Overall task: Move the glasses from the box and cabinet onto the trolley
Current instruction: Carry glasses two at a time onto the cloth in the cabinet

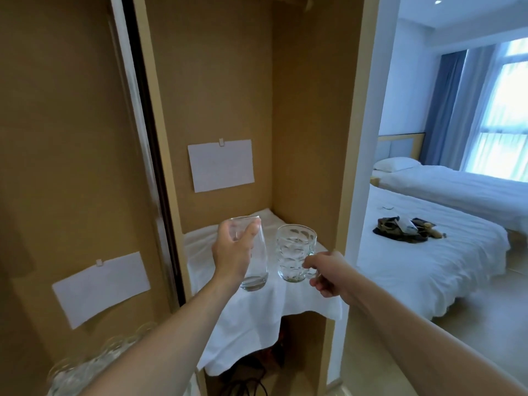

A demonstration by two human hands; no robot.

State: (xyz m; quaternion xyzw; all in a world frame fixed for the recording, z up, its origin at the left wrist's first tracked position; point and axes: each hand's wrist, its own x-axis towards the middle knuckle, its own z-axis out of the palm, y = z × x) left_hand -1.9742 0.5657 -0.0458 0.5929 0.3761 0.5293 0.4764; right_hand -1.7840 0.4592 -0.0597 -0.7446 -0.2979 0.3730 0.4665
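Note:
My left hand [233,252] grips a tall smooth glass [255,261] near its rim, holding it tilted above the white cloth [257,315] on the cabinet shelf. My right hand [325,271] holds the handle of a dimpled glass mug [294,252], which is upright just above or on the cloth. Several more glasses [94,364], blurred, show at the bottom left under my left forearm; what they stand on is hidden.
The wooden cabinet [308,138] has a sliding door [71,167] at the left with white paper sheets [220,165] clipped on. Dark cables lie below the shelf. At the right, a bedroom with two white beds [428,252] and dark items on one.

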